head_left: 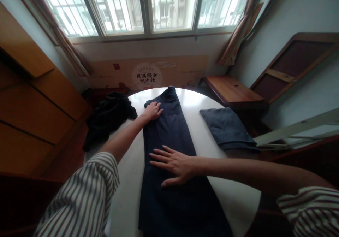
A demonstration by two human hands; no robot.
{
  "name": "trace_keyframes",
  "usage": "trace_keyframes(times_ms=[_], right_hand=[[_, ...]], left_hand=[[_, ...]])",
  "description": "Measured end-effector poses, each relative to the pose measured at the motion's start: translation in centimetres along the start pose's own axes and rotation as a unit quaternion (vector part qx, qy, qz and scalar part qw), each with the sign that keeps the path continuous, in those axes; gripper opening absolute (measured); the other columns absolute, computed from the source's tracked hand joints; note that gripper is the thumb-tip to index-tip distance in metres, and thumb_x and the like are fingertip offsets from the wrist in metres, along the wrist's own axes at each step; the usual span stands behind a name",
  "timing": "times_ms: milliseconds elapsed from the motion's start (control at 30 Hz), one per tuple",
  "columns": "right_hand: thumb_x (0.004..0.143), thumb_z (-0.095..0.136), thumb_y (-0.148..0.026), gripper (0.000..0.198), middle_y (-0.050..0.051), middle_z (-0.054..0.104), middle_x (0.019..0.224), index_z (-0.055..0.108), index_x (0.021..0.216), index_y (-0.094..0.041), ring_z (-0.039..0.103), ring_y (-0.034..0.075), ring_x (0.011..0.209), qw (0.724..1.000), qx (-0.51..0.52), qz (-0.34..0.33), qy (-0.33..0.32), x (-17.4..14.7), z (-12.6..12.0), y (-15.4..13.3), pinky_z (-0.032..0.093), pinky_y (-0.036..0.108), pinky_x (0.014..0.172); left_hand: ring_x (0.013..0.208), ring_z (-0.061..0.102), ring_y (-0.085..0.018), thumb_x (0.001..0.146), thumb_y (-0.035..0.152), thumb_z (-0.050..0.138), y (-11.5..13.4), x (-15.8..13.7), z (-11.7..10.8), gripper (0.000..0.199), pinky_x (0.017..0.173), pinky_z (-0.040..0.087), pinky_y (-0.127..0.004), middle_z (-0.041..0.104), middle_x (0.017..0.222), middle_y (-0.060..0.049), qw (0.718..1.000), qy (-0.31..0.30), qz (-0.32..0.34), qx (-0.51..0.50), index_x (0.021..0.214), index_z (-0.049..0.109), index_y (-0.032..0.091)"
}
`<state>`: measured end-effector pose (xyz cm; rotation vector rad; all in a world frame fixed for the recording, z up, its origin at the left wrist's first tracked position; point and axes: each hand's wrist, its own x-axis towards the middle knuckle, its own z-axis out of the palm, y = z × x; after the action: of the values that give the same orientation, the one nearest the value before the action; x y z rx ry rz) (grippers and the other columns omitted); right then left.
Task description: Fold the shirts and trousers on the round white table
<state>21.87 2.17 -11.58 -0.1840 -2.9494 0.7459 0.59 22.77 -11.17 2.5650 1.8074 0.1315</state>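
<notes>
A pair of dark blue trousers (172, 127), doubled lengthwise, lies stretched across the round white table (124, 191) from its far edge toward me. My left hand (153, 111) rests on the upper left side of the cloth, fingers extended and pointing right. Lower down, my right hand (176, 164) lies flat on the middle of the trousers with its fingers spread. Neither hand grips the fabric. To the right sits a folded dark grey-blue garment (226, 129), apart from both hands. A crumpled black garment (109, 115) is heaped at the table's left edge.
Behind the table are a wooden side table (234, 88) and a printed panel (185, 69) under the barred window. An orange-brown cabinet (34, 106) stands at the left. A framed board (296, 62) leans on the right wall.
</notes>
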Motion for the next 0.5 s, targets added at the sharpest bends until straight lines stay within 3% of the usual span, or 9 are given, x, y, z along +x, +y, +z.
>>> trace_keyframes(times_ms=[100,167,267,333,433,500], right_hand=[[0.102,0.041,-0.048,0.051,0.010,0.054,0.145,0.053,0.141,-0.018,0.046,0.023,0.136,0.997,0.070,-0.037,-0.008,0.9,-2.8,2.2,0.027,0.040,0.118],[0.105,0.032,-0.041,0.046,0.010,0.066,0.127,0.063,0.128,-0.016,0.062,0.019,0.116,0.995,0.072,0.027,0.063,1.7,-6.0,6.7,0.044,0.033,0.105],[0.103,0.034,-0.039,0.045,0.014,0.063,0.132,0.063,0.127,-0.013,0.057,0.024,0.123,0.972,-0.050,0.175,0.152,2.6,-10.6,15.2,0.040,0.039,0.110],[0.102,0.036,-0.039,0.049,0.017,0.055,0.141,0.056,0.136,-0.010,0.049,0.027,0.133,0.945,-0.107,0.276,0.143,2.5,-12.1,19.8,0.033,0.042,0.115],[0.101,0.037,-0.044,0.058,0.018,0.035,0.157,0.042,0.149,-0.011,0.029,0.032,0.146,0.918,-0.146,0.348,0.120,1.6,-11.9,23.3,0.022,0.054,0.119],[0.101,0.035,-0.045,0.060,0.015,0.026,0.161,0.035,0.153,-0.015,0.021,0.033,0.149,0.920,-0.169,0.339,0.101,0.8,-10.9,23.7,0.015,0.060,0.118]], left_hand=[[0.151,0.018,-0.030,0.102,0.052,0.024,0.5,0.2,1.4,0.061,0.119,0.022,-0.054,0.022,0.163,-0.008,0.999,-0.042,-0.004,-0.011,0.155,0.030,0.022],[0.152,0.013,-0.029,0.102,0.052,0.021,0.0,0.3,2.0,0.062,0.119,0.019,-0.055,0.016,0.165,-0.006,0.998,-0.062,0.001,-0.013,0.157,0.025,0.024],[0.152,0.011,-0.028,0.102,0.051,0.019,-0.6,0.6,2.2,0.062,0.120,0.018,-0.053,0.015,0.165,-0.004,0.997,-0.073,0.011,-0.005,0.158,0.022,0.025],[0.152,0.012,-0.027,0.103,0.050,0.018,-0.7,0.6,2.1,0.060,0.120,0.017,-0.053,0.016,0.165,-0.004,0.997,-0.072,0.009,-0.002,0.158,0.021,0.026],[0.152,0.012,-0.026,0.103,0.049,0.017,-0.6,0.6,2.0,0.060,0.120,0.017,-0.052,0.016,0.165,-0.003,0.998,-0.066,0.000,-0.001,0.158,0.021,0.026],[0.152,0.013,-0.026,0.103,0.049,0.017,-0.5,0.5,2.0,0.060,0.120,0.017,-0.052,0.016,0.165,-0.003,0.998,-0.064,-0.002,0.000,0.158,0.022,0.025]])
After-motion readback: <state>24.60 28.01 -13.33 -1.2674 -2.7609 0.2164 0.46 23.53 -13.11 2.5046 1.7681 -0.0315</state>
